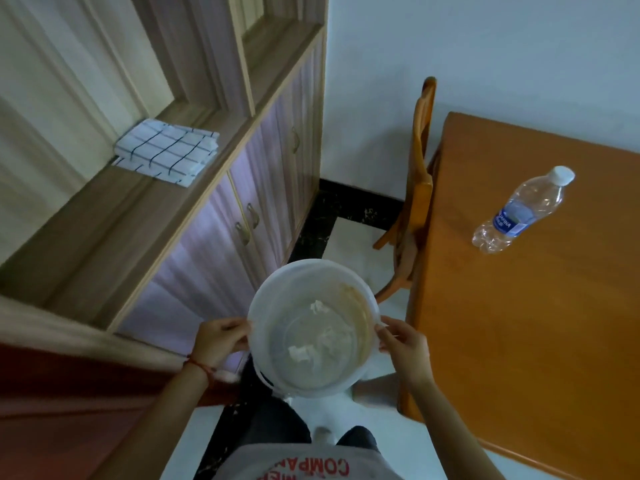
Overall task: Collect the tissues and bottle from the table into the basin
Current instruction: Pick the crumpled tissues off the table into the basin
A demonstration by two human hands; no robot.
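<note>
A translucent white basin hangs in the air in front of me, left of the table. My left hand grips its left rim and my right hand grips its right rim. Several crumpled white tissues lie inside the basin. A clear plastic bottle with a blue label and a white cap stands on the orange wooden table, far from both hands, up and to the right.
A wooden chair is pushed against the table's left edge, near the white wall. A cabinet with handled doors runs along the left, and a folded checked cloth lies on its shelf. Floor tiles show below the basin.
</note>
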